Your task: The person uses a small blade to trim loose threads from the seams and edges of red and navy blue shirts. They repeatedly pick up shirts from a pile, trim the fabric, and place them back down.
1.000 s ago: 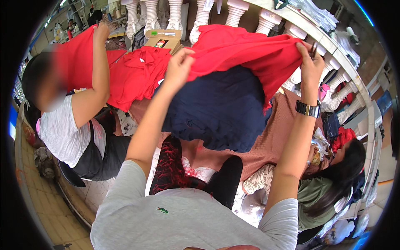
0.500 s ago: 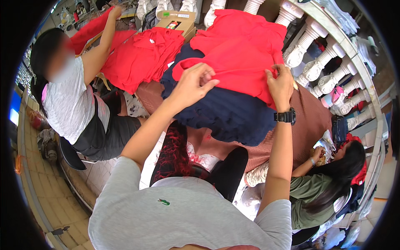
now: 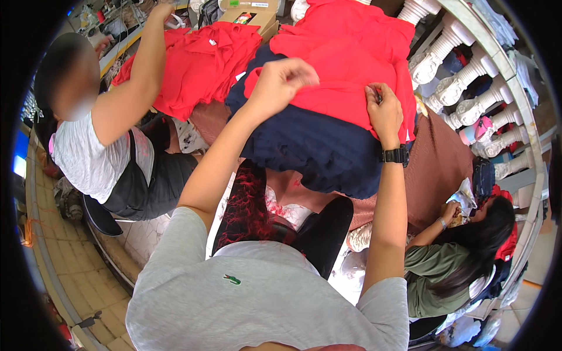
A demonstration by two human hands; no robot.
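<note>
A red garment (image 3: 345, 64) lies spread on a stack of dark navy cloth (image 3: 316, 155) before me. My left hand (image 3: 284, 85) is over the garment's left part; its fingers are curled but smeared by motion, so whether they hold cloth is unclear. At the garment's near right part is my right hand (image 3: 385, 114), wearing a black watch (image 3: 396, 155). Its fingers are closed in a pinch, with a small dark thing showing between them, too small to name.
To the left is a heap of red garments (image 3: 187, 70), with a cardboard box (image 3: 254, 17) behind. A brown cloth (image 3: 436, 158) covers the table. White balusters (image 3: 448, 50) line the right. Co-workers sit at left (image 3: 99, 146) and right (image 3: 451, 269).
My left hand has moved right and away from me over the garment. My right hand has shifted slightly left. The left co-worker's raised arm has moved, and the red cloth it held is out of sight.
</note>
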